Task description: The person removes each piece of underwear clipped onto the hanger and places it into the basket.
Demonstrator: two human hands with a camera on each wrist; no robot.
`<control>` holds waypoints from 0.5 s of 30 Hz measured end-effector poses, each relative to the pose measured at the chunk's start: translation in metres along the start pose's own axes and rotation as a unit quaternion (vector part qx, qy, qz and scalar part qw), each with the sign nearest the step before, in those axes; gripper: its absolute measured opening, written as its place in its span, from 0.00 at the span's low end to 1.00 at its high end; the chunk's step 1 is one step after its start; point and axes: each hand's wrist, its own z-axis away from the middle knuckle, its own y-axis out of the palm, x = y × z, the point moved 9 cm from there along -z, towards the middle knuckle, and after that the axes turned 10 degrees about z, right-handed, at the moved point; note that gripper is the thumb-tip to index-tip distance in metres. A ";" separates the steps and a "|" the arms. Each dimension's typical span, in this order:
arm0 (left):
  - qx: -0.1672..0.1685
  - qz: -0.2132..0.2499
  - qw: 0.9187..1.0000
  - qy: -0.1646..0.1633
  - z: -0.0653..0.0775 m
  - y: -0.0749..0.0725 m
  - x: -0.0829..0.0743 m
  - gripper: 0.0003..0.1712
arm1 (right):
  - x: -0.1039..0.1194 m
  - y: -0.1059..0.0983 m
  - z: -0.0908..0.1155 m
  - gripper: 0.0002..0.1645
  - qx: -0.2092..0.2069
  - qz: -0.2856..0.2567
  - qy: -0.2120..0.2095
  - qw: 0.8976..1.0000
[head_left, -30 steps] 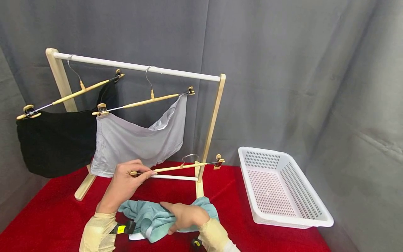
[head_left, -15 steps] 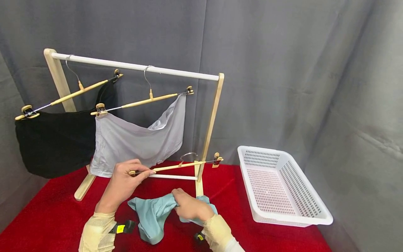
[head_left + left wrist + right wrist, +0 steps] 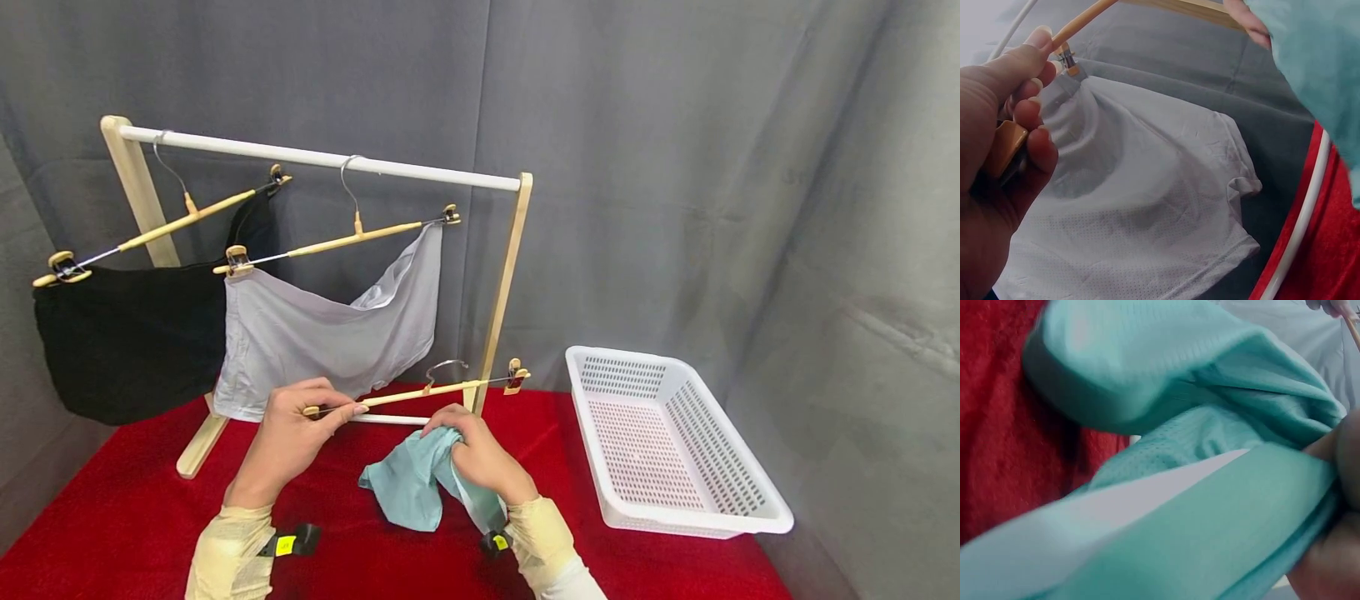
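In the head view my left hand [image 3: 296,425] pinches one end of a wooden clip hanger [image 3: 427,392], its metal hook pointing up and its far clip reaching to the right. The left wrist view shows thumb and fingers curled round the hanger's bar [image 3: 1082,25]. Below that bar, my right hand [image 3: 480,450] grips a bunched teal garment [image 3: 408,483], lifted by its top edge so the cloth hangs down. Up close in the right wrist view, the teal cloth [image 3: 1229,525] folds over with a pale inner band; most of that hand is out of frame.
A wooden rack with a white rail [image 3: 315,158] stands behind my hands. On it hang a black garment [image 3: 127,342] and a light grey garment [image 3: 330,333], each from a clip hanger. A white perforated basket [image 3: 592,450] sits at the right on the red cloth [image 3: 360,567].
My right hand has gathered the teal garment off the red cloth and raised it towards the hanger. The left hand has kept its hold on the hanger nearly in place.
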 end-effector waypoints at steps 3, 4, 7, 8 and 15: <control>-0.001 0.000 1.000 -0.001 0.000 0.000 -0.002 0.04 | -0.004 -0.006 0.001 0.24 -0.006 -0.001 0.029 1.000; -0.001 0.001 1.000 -0.001 0.000 -0.001 -0.002 0.04 | -0.005 -0.007 0.001 0.22 -0.006 0.003 0.037 0.999; -0.004 0.007 1.000 -0.004 0.001 -0.002 0.000 0.05 | -0.008 -0.010 0.002 0.17 -0.006 0.020 0.053 0.998; -0.004 0.008 1.000 -0.005 0.001 -0.002 0.001 0.05 | -0.009 -0.011 0.003 0.15 -0.006 0.026 0.057 0.998; -0.009 0.006 1.000 -0.008 0.001 -0.004 0.002 0.05 | -0.007 -0.013 0.004 0.18 -0.012 0.048 0.051 0.997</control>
